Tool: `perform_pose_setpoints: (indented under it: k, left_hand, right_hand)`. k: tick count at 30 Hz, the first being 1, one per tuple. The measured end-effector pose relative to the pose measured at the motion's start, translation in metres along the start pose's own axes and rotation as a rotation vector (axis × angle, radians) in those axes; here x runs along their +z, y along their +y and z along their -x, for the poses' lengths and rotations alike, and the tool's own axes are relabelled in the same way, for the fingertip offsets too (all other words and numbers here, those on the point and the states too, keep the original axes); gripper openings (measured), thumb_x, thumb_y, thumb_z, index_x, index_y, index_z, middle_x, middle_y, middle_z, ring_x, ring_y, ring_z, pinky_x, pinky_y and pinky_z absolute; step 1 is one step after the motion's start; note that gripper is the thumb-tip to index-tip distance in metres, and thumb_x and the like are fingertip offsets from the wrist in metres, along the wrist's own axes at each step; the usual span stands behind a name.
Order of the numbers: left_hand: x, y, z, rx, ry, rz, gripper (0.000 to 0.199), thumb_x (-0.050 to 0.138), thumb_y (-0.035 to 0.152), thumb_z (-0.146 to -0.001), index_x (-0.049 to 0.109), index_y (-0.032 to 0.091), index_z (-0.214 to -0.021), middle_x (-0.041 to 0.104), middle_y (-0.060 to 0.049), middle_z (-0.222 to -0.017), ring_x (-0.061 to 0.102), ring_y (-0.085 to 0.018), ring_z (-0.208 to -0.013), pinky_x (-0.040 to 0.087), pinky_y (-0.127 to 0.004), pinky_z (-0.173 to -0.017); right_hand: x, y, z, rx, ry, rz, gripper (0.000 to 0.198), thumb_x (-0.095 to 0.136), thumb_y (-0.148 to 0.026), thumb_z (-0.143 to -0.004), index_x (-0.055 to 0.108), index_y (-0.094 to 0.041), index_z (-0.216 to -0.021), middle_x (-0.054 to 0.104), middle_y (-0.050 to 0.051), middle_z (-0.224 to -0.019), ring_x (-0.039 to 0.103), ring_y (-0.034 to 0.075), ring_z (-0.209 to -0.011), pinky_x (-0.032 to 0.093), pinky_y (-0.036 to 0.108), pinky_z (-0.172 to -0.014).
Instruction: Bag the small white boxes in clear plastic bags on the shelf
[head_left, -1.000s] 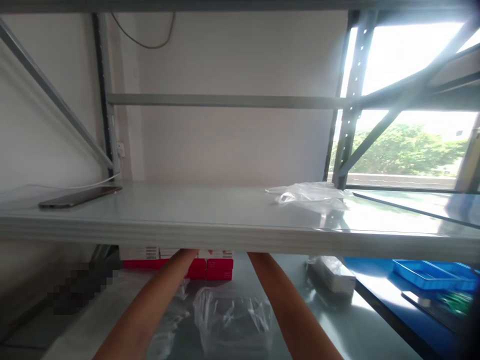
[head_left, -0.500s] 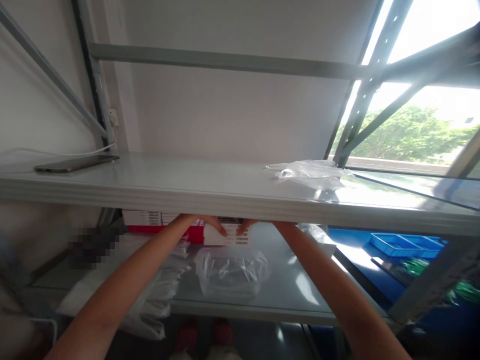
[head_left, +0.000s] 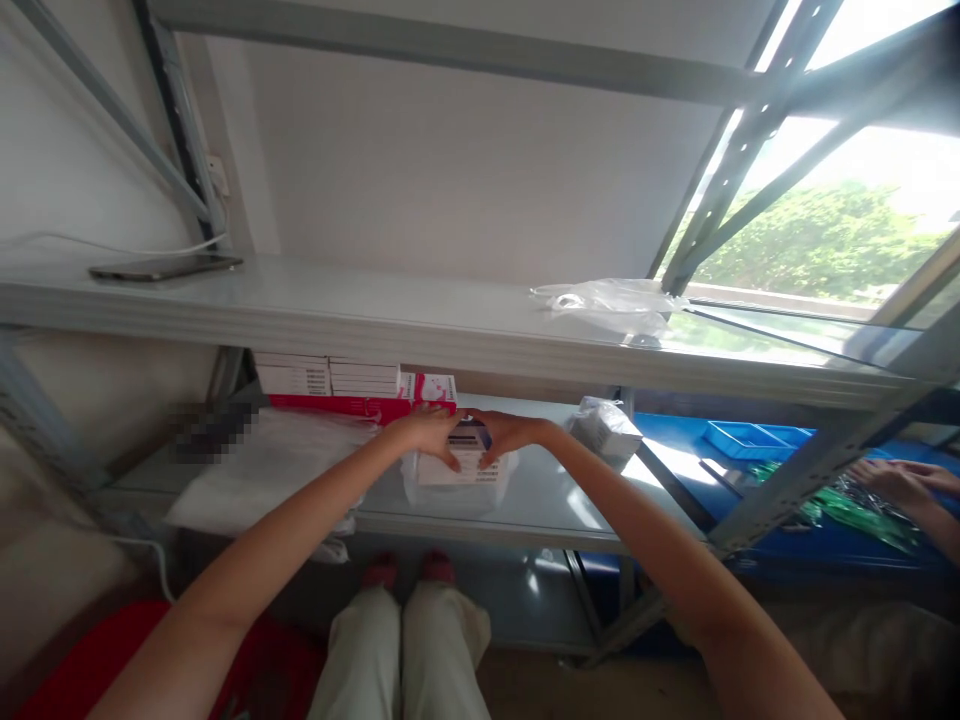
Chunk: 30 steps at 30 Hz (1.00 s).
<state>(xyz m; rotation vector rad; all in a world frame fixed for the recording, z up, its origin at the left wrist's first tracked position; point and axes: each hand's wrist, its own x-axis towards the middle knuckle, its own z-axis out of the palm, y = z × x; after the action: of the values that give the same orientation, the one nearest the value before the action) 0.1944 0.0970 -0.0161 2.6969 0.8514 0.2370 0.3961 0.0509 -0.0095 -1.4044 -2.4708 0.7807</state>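
Below the upper shelf, my left hand (head_left: 433, 436) and my right hand (head_left: 508, 434) grip a stack of small white boxes (head_left: 459, 468) from both sides. Barcode-like labels line the front of the stack. It is at a clear plastic bag (head_left: 454, 500) on the lower shelf; whether its base touches the bottom of the bag is hidden. Behind my left hand lies a long red box (head_left: 337, 405) with rows of white boxes (head_left: 291, 376) on it. A pink-and-white box (head_left: 427, 388) sits at the right end of that row.
Flat plastic bags (head_left: 262, 455) lie left on the lower shelf; a wrapped white pack (head_left: 606, 428) stands right. The upper shelf (head_left: 375, 295) carries a phone (head_left: 165, 267) and a clear bag (head_left: 607, 298). Another person's hands (head_left: 904, 482) are among green items (head_left: 847, 510), near blue trays (head_left: 739, 440).
Both hands have drawn the stack of white boxes away from the red box, toward me and over the clear bag. The view has tilted down, and another person's hands now show at right.
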Motion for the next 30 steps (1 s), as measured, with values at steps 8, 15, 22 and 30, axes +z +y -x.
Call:
perform_pose_setpoints:
  k: [8,15,22,30]
  left_hand:
    - [0.06,-0.03,-0.006,0.002,0.103,-0.128,0.089,0.082,0.041,-0.06,0.041,0.021,-0.137,0.046,-0.019,-0.14,0.038,-0.038,-0.132,0.019,-0.051,-0.11]
    - [0.098,-0.05,-0.005,-0.067,0.152,-0.093,0.096,0.077,0.043,-0.067,0.027,0.022,-0.145,0.036,-0.02,-0.147,0.032,-0.037,-0.136,0.023,-0.051,-0.109]
    - [0.111,-0.067,0.028,-0.208,0.326,-0.068,0.093,0.077,0.028,-0.067,0.024,0.021,-0.143,0.039,-0.018,-0.137,0.039,-0.034,-0.13,0.034,-0.046,-0.102]
    - [0.112,-0.071,0.056,-0.273,0.238,-0.212,0.05,0.063,0.028,-0.08,0.047,0.019,-0.126,0.052,-0.014,-0.125,0.044,-0.035,-0.119,0.033,-0.047,-0.097]
  right_hand:
    - [0.048,0.046,-0.018,0.12,0.163,0.313,0.11,0.082,-0.039,-0.055,0.028,-0.017,-0.148,0.048,0.018,-0.138,0.046,0.035,-0.123,0.035,0.045,-0.102]
    - [0.067,0.08,-0.016,0.162,0.151,0.232,0.112,0.079,-0.037,-0.06,0.017,-0.021,-0.152,0.035,0.018,-0.148,0.035,0.034,-0.133,0.03,0.046,-0.106]
    - [0.099,0.108,0.019,0.275,0.395,0.234,0.1,0.074,-0.028,-0.067,0.018,-0.026,-0.15,0.035,0.016,-0.145,0.039,0.03,-0.131,0.034,0.044,-0.101]
    - [0.115,0.099,0.043,0.397,0.392,0.383,0.03,0.045,-0.038,-0.094,0.058,-0.024,-0.117,0.067,0.007,-0.112,0.059,0.025,-0.105,0.035,0.041,-0.089]
